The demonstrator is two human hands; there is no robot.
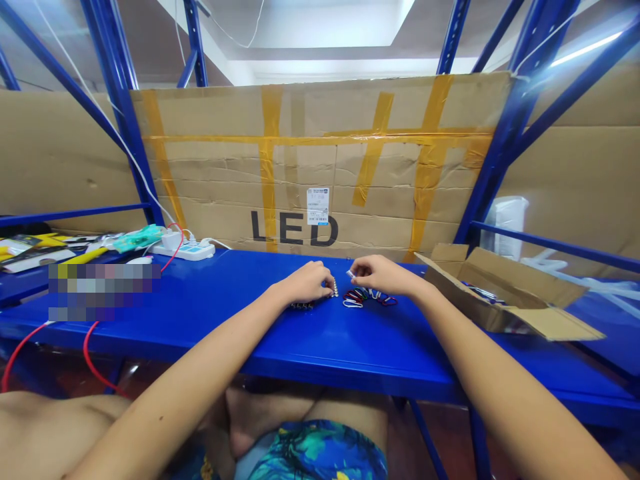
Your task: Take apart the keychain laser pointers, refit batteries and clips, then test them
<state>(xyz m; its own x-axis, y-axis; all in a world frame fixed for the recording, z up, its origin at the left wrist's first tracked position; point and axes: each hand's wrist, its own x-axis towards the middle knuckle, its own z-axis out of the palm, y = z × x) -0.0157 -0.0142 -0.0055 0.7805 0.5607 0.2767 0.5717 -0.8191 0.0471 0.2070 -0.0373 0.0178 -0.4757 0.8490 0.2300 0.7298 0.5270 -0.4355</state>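
Bare forearms of mine reach in from both lower corners, nearest the camera, with patterned cloth over my lap between them. Out at their ends, colored carabiners lie fanned in an arc on the blue surface, just below my right hand; I make out white, red and green among them. That hand pinches a small pale piece between thumb and fingers, raised clear of the arc, too small for me to name. My left hand curls beside a short row of silvery pieces, and I cannot tell whether it grips any of them or only rests there. Dark metal bits show under its wrist. As far as I can judge, some sorting is done: the carabiners sit together in one arc, the silvery pieces in a line apart from them, while the pinched piece belongs to neither group as yet. More seems left on the right, where an open carton holds a jumble of metallic things; how many, I cannot count. Farther out, a white power strip sits at the back left, and a taped cardboard sheet marked LED stands behind everything.
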